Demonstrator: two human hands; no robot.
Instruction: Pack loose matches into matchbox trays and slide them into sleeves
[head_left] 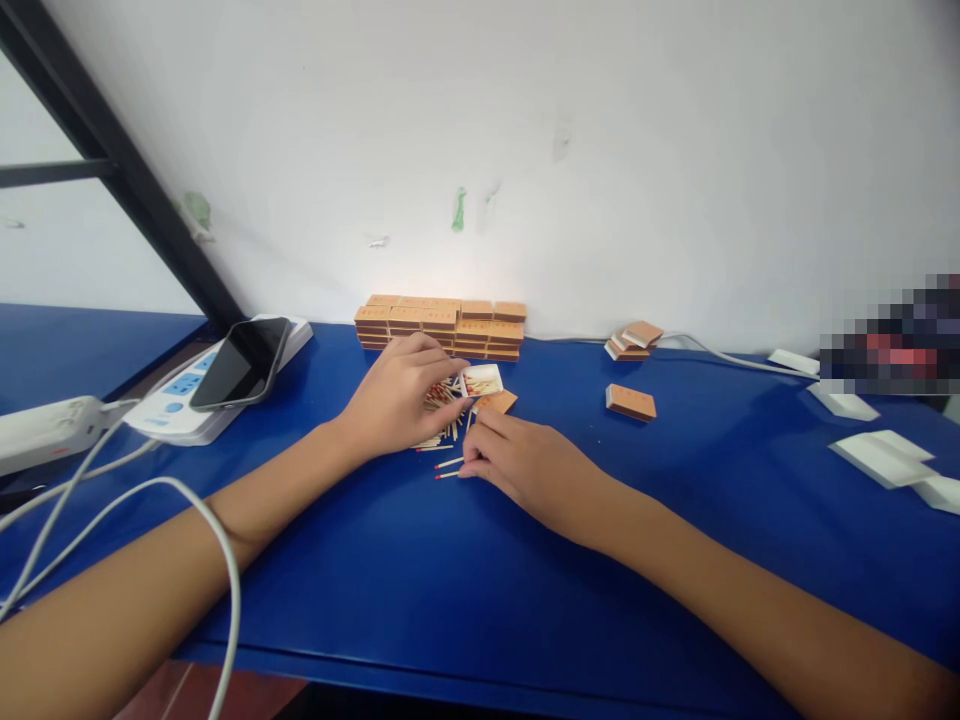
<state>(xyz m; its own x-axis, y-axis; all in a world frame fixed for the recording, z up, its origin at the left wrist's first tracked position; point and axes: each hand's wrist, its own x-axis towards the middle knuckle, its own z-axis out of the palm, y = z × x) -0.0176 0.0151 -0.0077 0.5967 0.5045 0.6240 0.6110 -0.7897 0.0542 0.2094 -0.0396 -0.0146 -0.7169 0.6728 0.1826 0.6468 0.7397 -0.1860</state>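
My left hand [405, 395] grips the left end of a small white matchbox tray [489, 378] between thumb and fingers. Pale matchsticks lie inside the tray. Beneath and beside that hand is a loose pile of red-headed matches [450, 422]. My right hand [525, 465] is closed in a pinch low over the blue tabletop, its fingertips on the ends of two matches [448, 476]. An orange matchbox sleeve [501, 401] lies just behind the right hand's knuckles, partly hidden by it.
Stacked matchboxes [480, 328] stand along the wall. More boxes [634, 338] and a single matchbox [631, 402] sit to the right, with white folded pieces [881, 458] beyond. At left, a phone [244, 362] rests on a power strip [176, 425]; a white cable [232, 580] loops over my left forearm.
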